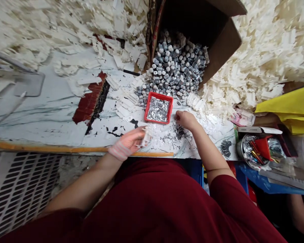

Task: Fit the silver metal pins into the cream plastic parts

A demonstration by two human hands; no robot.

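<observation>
My left hand [131, 141], in a pink-striped glove or wrist band, is closed around a white plastic part [146, 136] near the table's front edge. My right hand [185, 119] has its fingers drawn together just right of a red tray [146, 114]. What those fingers hold, if anything, is hidden. Many short silver metal pins [157, 108] fill the tray. Below my right hand lies a loose spread of silver pins [172, 140], with small white pieces scattered to their left.
Behind the tray, grey and white cylindrical parts [177, 67] spill from a cardboard box [221, 47]. White plastic parts are heaped at left [66, 23] and right. A metal bowl [240, 150] of small items stands at right. Another person's arm [300, 212] shows at lower right.
</observation>
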